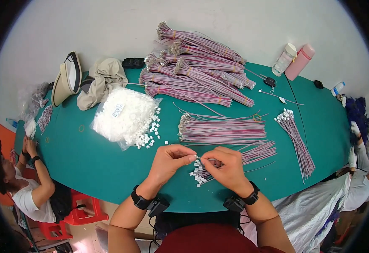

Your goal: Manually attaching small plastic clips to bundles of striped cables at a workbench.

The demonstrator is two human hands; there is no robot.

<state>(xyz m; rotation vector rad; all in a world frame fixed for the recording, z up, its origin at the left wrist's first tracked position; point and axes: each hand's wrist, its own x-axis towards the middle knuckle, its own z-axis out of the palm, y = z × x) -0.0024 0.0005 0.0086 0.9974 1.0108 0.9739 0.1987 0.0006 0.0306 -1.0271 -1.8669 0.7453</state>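
Left grip [171, 162] and right grip [227, 166] pinch a thin white-tipped cable [198, 157] between them, over the worktop [95, 168]. Probably light, bendy wire, delicate tip; best held at the tip and just behind it.

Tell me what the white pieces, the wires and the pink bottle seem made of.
White pieces: likely hard plastic; matte-looking, opaque, blocky.
Wires: probably plastic-coated metal; thin, smooth pink and grey strands with silvery ends.
Pink bottle: smooth, opaque, softly shiny; painted metal or plastic, unclear which.
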